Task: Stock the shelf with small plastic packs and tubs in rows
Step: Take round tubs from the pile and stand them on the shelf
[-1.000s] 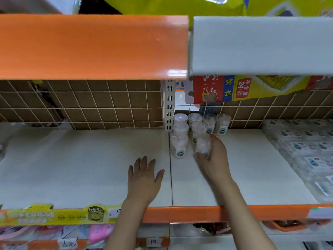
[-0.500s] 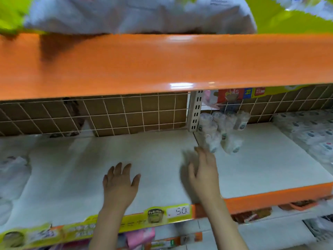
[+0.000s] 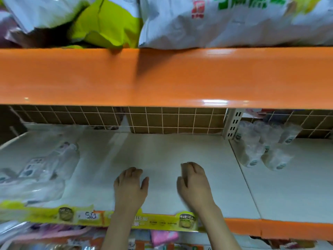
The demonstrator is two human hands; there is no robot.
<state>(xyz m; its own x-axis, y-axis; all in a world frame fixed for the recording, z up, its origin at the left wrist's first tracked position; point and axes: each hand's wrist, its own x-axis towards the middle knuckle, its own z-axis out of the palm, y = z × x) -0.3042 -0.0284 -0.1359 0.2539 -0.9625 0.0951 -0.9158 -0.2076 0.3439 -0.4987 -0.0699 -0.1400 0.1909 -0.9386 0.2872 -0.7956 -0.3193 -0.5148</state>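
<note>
Packs (image 3: 41,170) in clear plastic lie in a loose heap well to the left of the left hand's fingers (image 3: 134,173), some flat, some tilted on one another; the blur hides how many. A careless reach into that heap would likely drag several at once, and the slick film could let one slide over the shelf (image 3: 162,156) edge, past the yellow price strip (image 3: 72,214). The left hand (image 3: 129,190) rests palm-down on bare shelf, fingers loosely bent and holding nothing. Just beside it the right hand (image 3: 193,186) hangs the same way, fingers curled down, empty. Tubs (image 3: 261,147) stand in short rows well beyond the right fingertips, past the upright post (image 3: 232,123), the front ones leaning. They look light and top-heavy, so I judge that a brushing knuckle or a hard push could topple one into its neighbours.
</note>
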